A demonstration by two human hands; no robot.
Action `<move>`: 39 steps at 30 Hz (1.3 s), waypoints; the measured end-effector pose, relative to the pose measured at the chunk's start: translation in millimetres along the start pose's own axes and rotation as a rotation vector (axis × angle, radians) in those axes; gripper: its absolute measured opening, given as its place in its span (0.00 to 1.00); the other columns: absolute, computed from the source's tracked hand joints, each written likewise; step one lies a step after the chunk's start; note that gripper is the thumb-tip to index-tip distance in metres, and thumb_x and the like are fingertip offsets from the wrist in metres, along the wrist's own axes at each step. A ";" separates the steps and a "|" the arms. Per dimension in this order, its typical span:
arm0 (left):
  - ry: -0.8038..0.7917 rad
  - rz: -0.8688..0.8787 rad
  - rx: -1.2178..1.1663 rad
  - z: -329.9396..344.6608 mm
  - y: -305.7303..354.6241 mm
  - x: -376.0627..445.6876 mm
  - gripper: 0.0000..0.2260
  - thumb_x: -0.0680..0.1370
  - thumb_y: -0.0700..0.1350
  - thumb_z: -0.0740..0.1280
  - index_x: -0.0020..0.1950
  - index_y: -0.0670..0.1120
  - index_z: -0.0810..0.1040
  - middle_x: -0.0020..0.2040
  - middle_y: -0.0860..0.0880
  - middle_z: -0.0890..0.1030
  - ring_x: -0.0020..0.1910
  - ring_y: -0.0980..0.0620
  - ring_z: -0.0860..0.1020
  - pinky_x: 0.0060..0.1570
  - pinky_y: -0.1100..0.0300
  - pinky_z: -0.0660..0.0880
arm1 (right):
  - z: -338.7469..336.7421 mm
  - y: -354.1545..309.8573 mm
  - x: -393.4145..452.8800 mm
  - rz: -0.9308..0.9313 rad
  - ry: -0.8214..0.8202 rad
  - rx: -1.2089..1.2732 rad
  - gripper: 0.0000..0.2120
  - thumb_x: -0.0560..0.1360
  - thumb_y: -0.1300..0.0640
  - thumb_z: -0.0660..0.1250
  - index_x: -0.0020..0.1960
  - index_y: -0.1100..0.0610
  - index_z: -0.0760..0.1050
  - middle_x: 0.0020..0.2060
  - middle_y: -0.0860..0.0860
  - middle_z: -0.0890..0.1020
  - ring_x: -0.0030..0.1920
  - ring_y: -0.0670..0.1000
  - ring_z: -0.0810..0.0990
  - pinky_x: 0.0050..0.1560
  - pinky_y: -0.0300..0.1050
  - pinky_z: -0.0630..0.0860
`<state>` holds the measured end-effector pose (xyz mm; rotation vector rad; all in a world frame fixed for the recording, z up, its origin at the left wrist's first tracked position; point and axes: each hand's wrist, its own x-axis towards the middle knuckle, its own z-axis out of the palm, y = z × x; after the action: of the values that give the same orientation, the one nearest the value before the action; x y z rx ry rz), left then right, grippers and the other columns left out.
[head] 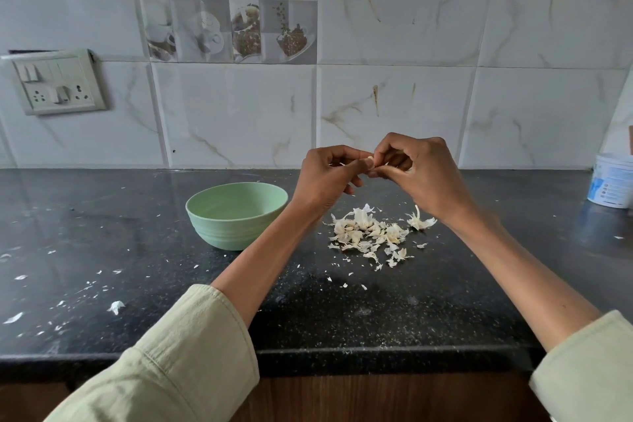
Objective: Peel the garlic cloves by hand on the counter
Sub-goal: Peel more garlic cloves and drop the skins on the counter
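Both hands meet above the counter [144, 226]; the left hand [325, 178] and right hand [421, 175] pinch one clove [370, 161] between their fingertips, picking at its skin; a heap of peels [370, 233] lies at six o'clock beneath them, so peeling looks well underway; the bowl [236, 216] at eight o'clock shows no cloves from here.

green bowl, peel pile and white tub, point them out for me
green bowl [219, 229], head view, on its outer front wall
peel pile [368, 231], head view, on the middle of the heap
white tub [609, 187], head view, on its printed side
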<state>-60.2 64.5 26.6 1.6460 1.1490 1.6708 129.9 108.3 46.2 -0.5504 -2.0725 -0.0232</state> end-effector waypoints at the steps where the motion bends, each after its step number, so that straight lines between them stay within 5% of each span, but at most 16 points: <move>1: 0.001 -0.002 -0.004 0.1 0.5 -0.2 0.06 0.79 0.44 0.76 0.53 0.43 0.87 0.42 0.46 0.88 0.36 0.54 0.82 0.35 0.62 0.77 | 0.1 -0.2 -0.3 0.006 -0.006 0.008 0.09 0.72 0.58 0.81 0.47 0.54 0.82 0.40 0.45 0.87 0.42 0.45 0.87 0.47 0.51 0.85; 12: 0.013 0.000 -0.039 0.6 3.7 -3.3 0.08 0.80 0.46 0.76 0.54 0.42 0.86 0.45 0.44 0.88 0.41 0.48 0.87 0.35 0.62 0.78 | -2.5 -5.8 -0.4 0.064 0.004 0.064 0.13 0.73 0.55 0.81 0.53 0.54 0.81 0.41 0.46 0.86 0.42 0.47 0.86 0.46 0.47 0.84; 20: 0.005 -0.006 -0.036 -0.1 6.2 -4.6 0.08 0.80 0.45 0.75 0.56 0.43 0.86 0.46 0.46 0.89 0.43 0.46 0.87 0.36 0.62 0.78 | -2.8 -6.1 -0.3 0.081 0.010 0.089 0.05 0.77 0.59 0.78 0.51 0.56 0.84 0.41 0.46 0.87 0.40 0.46 0.87 0.44 0.45 0.85; 39: 0.036 -0.052 -0.028 3.7 7.8 -5.0 0.06 0.79 0.45 0.75 0.55 0.45 0.87 0.51 0.49 0.88 0.43 0.48 0.88 0.36 0.62 0.78 | 1.0 4.7 -2.9 0.172 -0.047 -0.018 0.07 0.74 0.60 0.77 0.42 0.52 0.80 0.33 0.45 0.82 0.33 0.46 0.80 0.39 0.41 0.78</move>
<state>-54.5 57.2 30.2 1.5626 1.1701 1.6824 132.2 111.7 42.3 -0.7450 -2.0648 0.0720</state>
